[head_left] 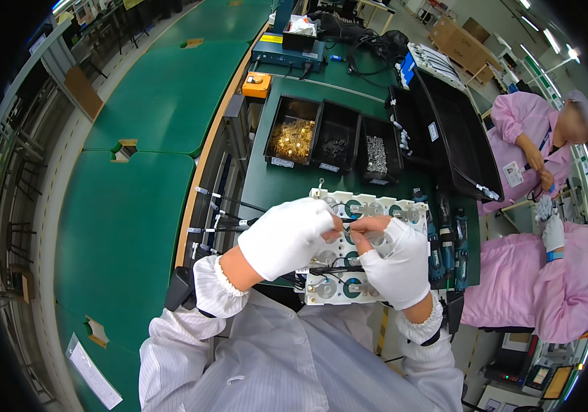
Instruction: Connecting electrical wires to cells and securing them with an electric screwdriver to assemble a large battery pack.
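Observation:
Both my hands wear white fingerless gloves and work over a white plastic fixture with round clear and green seats. My left hand comes in from the left, its fingertips pinched together above the middle of the fixture. Close beside it, my right hand pinches with thumb and forefinger near a thin black wire. What lies between the fingertips is too small to tell. Black cables run in from the left and pass under my left hand to the fixture.
Beyond the fixture stand black bins with brass-coloured parts, dark parts and silver parts. Teal power screwdrivers lie to the right. A large black box stands behind them. Two people in pink are at the right.

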Available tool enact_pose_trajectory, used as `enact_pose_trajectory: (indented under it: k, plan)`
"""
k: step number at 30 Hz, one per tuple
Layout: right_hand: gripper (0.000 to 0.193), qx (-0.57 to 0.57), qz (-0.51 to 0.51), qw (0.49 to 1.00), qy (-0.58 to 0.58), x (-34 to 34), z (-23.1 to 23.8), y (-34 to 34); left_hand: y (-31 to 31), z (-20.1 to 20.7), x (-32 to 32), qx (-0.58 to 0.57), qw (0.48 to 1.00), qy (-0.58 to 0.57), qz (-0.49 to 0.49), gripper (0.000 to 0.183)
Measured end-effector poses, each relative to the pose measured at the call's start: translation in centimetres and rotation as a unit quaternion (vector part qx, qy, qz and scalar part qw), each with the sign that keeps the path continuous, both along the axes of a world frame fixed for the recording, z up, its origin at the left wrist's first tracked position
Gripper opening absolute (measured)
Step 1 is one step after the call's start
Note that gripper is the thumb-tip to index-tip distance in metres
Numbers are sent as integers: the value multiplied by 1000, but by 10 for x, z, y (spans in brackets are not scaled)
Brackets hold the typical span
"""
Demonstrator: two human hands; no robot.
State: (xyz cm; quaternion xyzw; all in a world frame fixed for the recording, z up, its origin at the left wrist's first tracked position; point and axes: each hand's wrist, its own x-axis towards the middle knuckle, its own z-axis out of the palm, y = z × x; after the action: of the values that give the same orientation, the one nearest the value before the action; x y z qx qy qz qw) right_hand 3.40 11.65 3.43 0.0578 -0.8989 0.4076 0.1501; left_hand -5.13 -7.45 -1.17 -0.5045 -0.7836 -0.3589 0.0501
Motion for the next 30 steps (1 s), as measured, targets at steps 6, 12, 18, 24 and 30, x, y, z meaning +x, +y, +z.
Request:
enact_pose_trajectory:
  k: [6,12,18,24,30]
  plan:
    - [14,-57,-30,998,7,0,-6,-12,6,-2,15,169,962,-170,135,11]
    - [14,-23,-48,995,81,-5,-20,-15,11,-8,21,185,949,-196,165,15]
    - [14,34,-48,993,102,-14,-19,-23,10,-6,17,183,947,-200,170,15]
    - [16,61,146,986,52,-26,-14,-13,-36,20,-28,-17,955,-249,157,25]
    - [16,335,201,917,78,-36,-18,-15,-37,6,-38,-148,980,-128,47,19]
